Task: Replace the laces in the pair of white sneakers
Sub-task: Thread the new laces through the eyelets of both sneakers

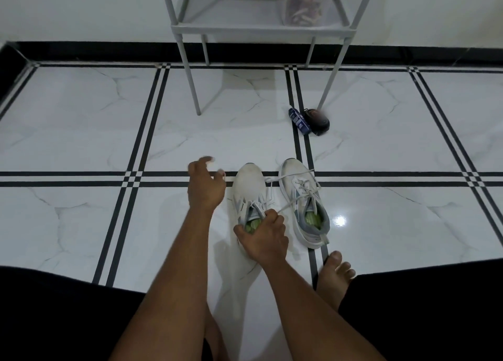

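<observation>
Two white sneakers stand side by side on the tiled floor, toes pointing away from me. My right hand (262, 238) grips the collar and tongue of the left sneaker (249, 186), its fingers curled into the opening. A white lace (290, 179) runs loose from that shoe across to the right sneaker (303, 197), which is laced and has a green insole. My left hand (205, 182) hovers just left of the left sneaker's toe, fingers loosely curled and blurred, holding nothing that I can see.
A grey metal rack (190, 69) stands against the far wall, with a red-lidded clear container (307, 3) on its shelf. A blue packet (298, 121) and a black object (317, 121) lie by its right leg. My bare foot (336, 273) rests behind the right sneaker.
</observation>
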`<state>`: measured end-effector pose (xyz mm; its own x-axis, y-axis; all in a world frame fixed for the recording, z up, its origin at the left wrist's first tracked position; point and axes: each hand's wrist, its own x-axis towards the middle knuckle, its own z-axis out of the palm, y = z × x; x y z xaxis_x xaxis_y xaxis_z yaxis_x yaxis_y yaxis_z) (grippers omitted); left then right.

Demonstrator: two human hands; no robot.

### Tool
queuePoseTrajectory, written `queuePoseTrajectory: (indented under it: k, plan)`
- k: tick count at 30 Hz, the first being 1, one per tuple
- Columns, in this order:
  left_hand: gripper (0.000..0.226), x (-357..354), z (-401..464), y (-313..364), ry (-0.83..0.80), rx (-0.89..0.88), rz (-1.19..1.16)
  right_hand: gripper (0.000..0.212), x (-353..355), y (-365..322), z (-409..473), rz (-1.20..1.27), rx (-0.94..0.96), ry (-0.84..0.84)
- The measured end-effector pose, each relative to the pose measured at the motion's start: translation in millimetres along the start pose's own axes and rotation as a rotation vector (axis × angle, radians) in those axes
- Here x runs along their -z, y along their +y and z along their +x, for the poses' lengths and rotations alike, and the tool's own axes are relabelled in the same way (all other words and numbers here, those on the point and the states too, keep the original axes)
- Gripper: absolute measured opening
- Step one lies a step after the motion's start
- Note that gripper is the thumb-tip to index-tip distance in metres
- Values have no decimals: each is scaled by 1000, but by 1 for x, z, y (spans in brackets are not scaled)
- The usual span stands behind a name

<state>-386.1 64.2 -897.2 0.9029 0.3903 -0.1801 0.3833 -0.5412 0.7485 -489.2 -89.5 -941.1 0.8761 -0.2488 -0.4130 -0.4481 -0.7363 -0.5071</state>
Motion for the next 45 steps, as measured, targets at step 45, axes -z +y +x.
queuePoseTrajectory:
  k: [45]
  plan:
    - [28, 71, -35, 150, -375, -2, -148, 26, 197, -144, 29, 622, 37, -185]
